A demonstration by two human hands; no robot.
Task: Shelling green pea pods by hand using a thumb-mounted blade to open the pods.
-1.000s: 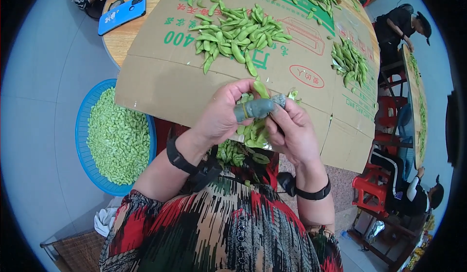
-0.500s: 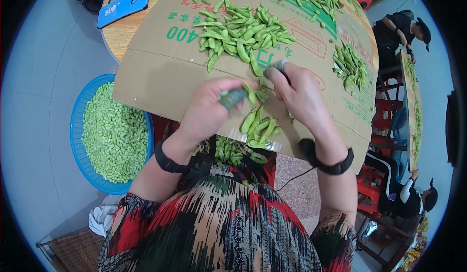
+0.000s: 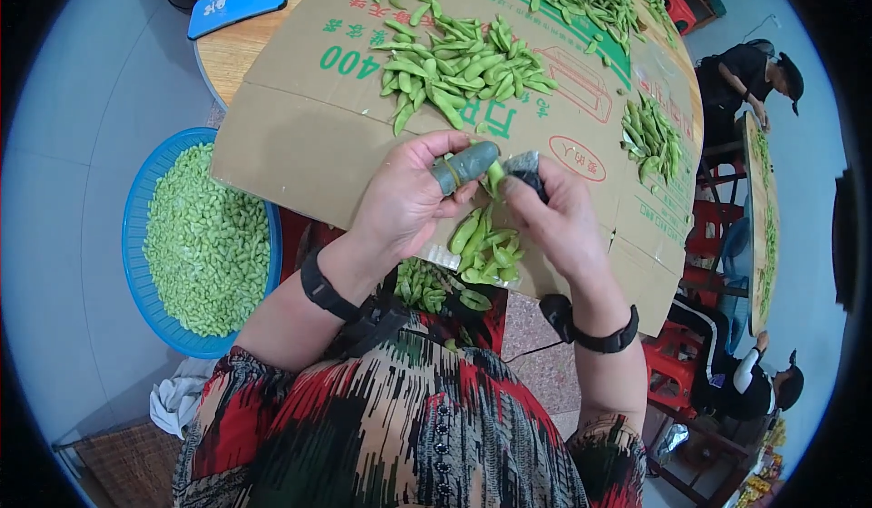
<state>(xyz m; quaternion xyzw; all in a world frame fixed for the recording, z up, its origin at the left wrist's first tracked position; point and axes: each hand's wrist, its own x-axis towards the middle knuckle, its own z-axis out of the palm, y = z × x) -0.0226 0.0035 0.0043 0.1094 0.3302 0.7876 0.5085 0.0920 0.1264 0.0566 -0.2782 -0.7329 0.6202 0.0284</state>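
Observation:
Above the near edge of the cardboard sheet (image 3: 300, 131), my two hands are close together at a green edamame pod (image 3: 494, 177). My left hand (image 3: 400, 190) is closed on one end of it, a grey-green cover on one finger. My right hand (image 3: 559, 222) pinches the other end, with dark grey covers on its fingertips. Fingers hide part of the pod. Just below my hands lies a small cluster of pods (image 3: 484, 246). Beyond them is a larger pile of edamame pods (image 3: 472, 63).
At left stands a blue basket (image 3: 134, 263) full of shelled beans (image 3: 204, 245). A blue phone (image 3: 240, 4) lies on the wooden table (image 3: 227, 59). More pods (image 3: 650, 136) are at right. Two other people (image 3: 740, 77) work at another table (image 3: 763, 226) beyond red stools (image 3: 670, 363).
My hands have come together: the left moved right with the pod, and the right moved down and closed on the pod's other end. The view has shifted slightly.

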